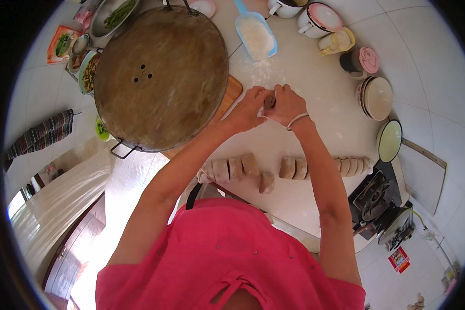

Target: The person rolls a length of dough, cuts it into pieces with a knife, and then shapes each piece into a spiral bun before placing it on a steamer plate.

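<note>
My left hand [250, 109] and my right hand [287, 106] meet above the floury counter, fingers curled around one small piece of brownish dough [269, 102]. Much of that piece is hidden by the fingers. Nearer my body, cut dough pieces [235, 169] lie in a row on the left, with a single piece [266, 183] apart from them. A second row of cut dough [288, 168] runs to the right, partly covered by my right forearm. Beyond my hands rests a blue plastic scoop [274, 49] full of flour [257, 37].
A large round metal lid [162, 77] covers much of the left side, over a wooden board [232, 91]. Enamel mugs [314, 25], stacked bowls [378, 99] and a green enamel bowl [390, 140] line the right edge. A gas stove [372, 193] stands at lower right.
</note>
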`<action>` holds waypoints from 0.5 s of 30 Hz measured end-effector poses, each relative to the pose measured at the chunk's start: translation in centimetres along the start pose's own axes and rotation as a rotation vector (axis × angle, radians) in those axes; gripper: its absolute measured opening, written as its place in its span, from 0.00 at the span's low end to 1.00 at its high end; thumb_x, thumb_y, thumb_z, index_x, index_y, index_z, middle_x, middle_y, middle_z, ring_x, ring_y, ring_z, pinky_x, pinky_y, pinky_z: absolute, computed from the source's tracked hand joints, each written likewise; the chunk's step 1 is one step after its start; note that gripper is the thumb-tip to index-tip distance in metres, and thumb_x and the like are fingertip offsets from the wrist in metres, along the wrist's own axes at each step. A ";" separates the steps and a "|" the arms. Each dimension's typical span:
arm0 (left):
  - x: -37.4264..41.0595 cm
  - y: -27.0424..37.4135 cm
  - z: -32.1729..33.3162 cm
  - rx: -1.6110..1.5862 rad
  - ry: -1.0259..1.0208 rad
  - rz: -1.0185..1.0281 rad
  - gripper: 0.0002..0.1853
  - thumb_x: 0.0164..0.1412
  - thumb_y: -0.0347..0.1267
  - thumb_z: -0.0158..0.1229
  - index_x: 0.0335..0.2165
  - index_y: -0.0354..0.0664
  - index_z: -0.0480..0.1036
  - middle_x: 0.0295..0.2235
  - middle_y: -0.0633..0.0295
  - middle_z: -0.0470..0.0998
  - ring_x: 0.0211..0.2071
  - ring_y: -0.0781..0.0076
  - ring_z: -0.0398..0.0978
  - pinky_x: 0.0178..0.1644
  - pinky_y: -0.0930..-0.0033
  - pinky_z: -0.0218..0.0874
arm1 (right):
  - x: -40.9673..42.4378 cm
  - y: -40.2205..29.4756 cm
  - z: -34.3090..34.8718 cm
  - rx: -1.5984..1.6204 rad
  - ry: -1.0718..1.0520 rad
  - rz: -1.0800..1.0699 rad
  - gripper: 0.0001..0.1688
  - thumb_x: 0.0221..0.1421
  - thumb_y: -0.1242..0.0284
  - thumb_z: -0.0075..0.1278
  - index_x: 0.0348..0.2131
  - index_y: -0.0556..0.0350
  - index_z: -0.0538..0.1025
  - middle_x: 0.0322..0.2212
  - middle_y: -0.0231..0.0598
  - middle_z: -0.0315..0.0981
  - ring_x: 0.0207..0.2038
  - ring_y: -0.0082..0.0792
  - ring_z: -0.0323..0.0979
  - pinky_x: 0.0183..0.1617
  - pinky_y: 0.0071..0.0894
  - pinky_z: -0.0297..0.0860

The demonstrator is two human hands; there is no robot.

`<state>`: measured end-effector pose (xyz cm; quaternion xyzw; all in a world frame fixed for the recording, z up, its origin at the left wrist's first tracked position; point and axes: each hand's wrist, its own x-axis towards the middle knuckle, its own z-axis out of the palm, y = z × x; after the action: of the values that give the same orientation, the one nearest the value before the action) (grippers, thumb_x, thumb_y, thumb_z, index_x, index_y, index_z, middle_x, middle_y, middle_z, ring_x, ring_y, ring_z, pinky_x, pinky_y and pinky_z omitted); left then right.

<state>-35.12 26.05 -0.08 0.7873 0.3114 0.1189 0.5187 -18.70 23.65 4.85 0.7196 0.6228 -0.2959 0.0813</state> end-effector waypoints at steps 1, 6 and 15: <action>-0.1 -0.2 0.2 0.017 0.005 -0.005 0.43 0.45 0.25 0.68 0.58 0.43 0.56 0.55 0.50 0.58 0.57 0.49 0.57 0.61 0.59 0.54 | -0.4 1.0 0.4 0.102 0.060 -0.045 0.47 0.35 0.61 0.67 0.53 0.56 0.65 0.43 0.44 0.66 0.40 0.40 0.72 0.45 0.37 0.71; -0.2 0.0 0.8 -0.010 0.069 -0.054 0.43 0.45 0.25 0.67 0.59 0.44 0.55 0.54 0.49 0.58 0.54 0.48 0.61 0.56 0.58 0.59 | -2.3 5.3 3.2 0.364 0.149 -0.128 0.54 0.33 0.65 0.68 0.60 0.47 0.60 0.50 0.44 0.61 0.50 0.45 0.69 0.50 0.39 0.70; 1.8 -0.9 1.3 0.079 0.054 -0.009 0.33 0.44 0.22 0.65 0.50 0.40 0.61 0.46 0.52 0.61 0.47 0.49 0.65 0.49 0.58 0.63 | -0.4 4.5 5.0 0.417 0.287 -0.235 0.38 0.38 0.68 0.65 0.52 0.48 0.69 0.45 0.36 0.66 0.43 0.41 0.73 0.45 0.37 0.72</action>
<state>-33.41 26.46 -1.68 0.8022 0.3332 0.1254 0.4793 -16.09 19.94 -0.08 0.6782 0.6329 -0.3202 -0.1923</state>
